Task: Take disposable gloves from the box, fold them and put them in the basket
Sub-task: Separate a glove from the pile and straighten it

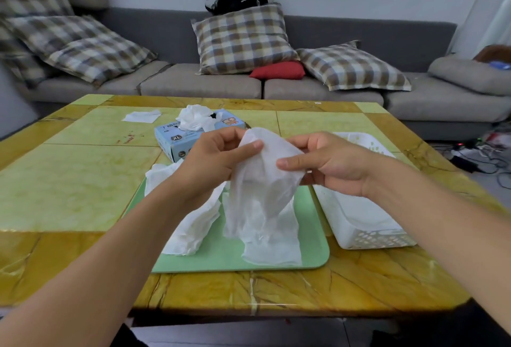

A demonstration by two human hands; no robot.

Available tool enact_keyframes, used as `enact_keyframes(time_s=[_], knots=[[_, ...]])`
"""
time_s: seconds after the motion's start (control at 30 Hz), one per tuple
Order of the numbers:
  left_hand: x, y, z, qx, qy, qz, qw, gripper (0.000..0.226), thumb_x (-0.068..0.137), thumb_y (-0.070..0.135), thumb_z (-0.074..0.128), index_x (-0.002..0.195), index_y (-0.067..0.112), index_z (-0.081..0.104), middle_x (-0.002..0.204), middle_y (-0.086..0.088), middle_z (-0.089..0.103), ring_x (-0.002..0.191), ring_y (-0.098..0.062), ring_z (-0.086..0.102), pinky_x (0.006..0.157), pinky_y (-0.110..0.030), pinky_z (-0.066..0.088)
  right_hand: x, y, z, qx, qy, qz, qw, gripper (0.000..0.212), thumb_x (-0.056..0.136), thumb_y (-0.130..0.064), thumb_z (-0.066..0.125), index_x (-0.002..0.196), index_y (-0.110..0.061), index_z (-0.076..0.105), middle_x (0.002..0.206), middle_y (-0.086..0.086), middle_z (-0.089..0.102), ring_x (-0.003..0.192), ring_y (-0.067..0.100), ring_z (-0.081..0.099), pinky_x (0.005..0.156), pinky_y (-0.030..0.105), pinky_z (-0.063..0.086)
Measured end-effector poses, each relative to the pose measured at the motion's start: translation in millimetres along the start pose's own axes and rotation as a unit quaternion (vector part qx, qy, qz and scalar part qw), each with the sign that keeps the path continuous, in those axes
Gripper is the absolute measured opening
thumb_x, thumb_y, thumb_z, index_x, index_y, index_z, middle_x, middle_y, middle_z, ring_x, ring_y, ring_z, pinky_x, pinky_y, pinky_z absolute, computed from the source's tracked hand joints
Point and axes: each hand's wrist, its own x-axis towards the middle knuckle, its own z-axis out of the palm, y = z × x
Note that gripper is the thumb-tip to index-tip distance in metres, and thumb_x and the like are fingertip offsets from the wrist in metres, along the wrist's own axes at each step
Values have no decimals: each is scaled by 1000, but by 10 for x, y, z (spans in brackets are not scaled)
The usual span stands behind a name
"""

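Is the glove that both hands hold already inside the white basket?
No, both hands hold the glove above the green tray, left of the basket.

1. Single head view, worn by the person, wide-angle.
2. Faces forward and down over the surface [83, 180], sofa [359, 39] behind.
3. Close: forearms enter from the bottom edge.

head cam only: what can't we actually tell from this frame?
- Basket contents: right hand and its forearm cover the inside.
- Glove box opening: hidden by gloves bunched on top and the left hand.
- Fold state of the held glove: translucent layers blur together.
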Motion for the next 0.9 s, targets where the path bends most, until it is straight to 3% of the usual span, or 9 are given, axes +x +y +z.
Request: enact_keyframes(time_s=[0.1,0.23,0.33,0.43,0.5,0.63,0.73,0.8,0.9], knots=[[-33,-40,-20,-17,10,-15,1000,6,94,17,67,89,13,67,81,-1,72,68,-12,67,52,-19,49,26,67,39,25,-28,52,998,46,75,-22,77,118,-5,72,115,14,73,99,23,69,93,38,57],[-49,-74,-44,-30,0,-67,997,6,96,18,63,97,16,68,87,-2,74,71,-13,68,50,-22,50,67,43,52,107,-41,45,992,22,80,-18,72,101,-11,73,94,7,74,85,23,69,87,44,58],[3,-131,-52,-13,13,-92,996,20,97,18,63,116,12,66,107,-11,76,88,-24,71,68,-35,54,130,86,62,71,-43,66,994,28,83,-15,71,110,-10,72,103,8,74,85,21,71,75,38,62],[97,-218,-64,67,44,-121,989,8,97,20,66,104,17,67,106,-14,76,98,-33,73,90,-51,54,265,152,60,16,-6,111,994,24,91,-10,70,115,-9,69,103,7,75,80,19,72,82,41,61],[173,-253,-68,109,35,-135,984,6,97,20,66,97,17,71,104,-13,76,100,-34,72,94,-49,56,345,162,55,1,26,116,993,27,90,-9,72,117,-9,69,101,7,75,79,19,71,84,41,60],[361,-59,-56,64,72,26,995,15,99,16,62,98,7,74,88,-3,75,80,-19,70,69,-27,54,397,-14,0,10,144,-97,985,25,88,-5,73,113,-6,72,107,9,76,90,20,73,80,33,60],[334,262,-60,77,80,229,967,15,99,13,61,107,15,74,96,7,77,89,-8,71,80,-23,55,279,-237,-46,-50,174,-292,939,22,91,-5,71,112,-9,73,109,3,77,102,16,73,91,29,57],[256,261,-96,145,68,273,949,17,99,14,62,110,20,73,98,18,76,94,0,70,83,-16,52,223,-231,-57,-113,179,-316,925,20,91,-6,72,111,-10,73,105,-3,77,100,10,73,89,24,56],[181,-121,-204,291,34,209,933,18,95,16,68,107,26,76,93,27,73,87,11,67,77,-7,47,236,33,-65,-288,143,-229,919,11,90,-8,74,98,-14,79,90,-4,78,83,10,73,75,27,58]])
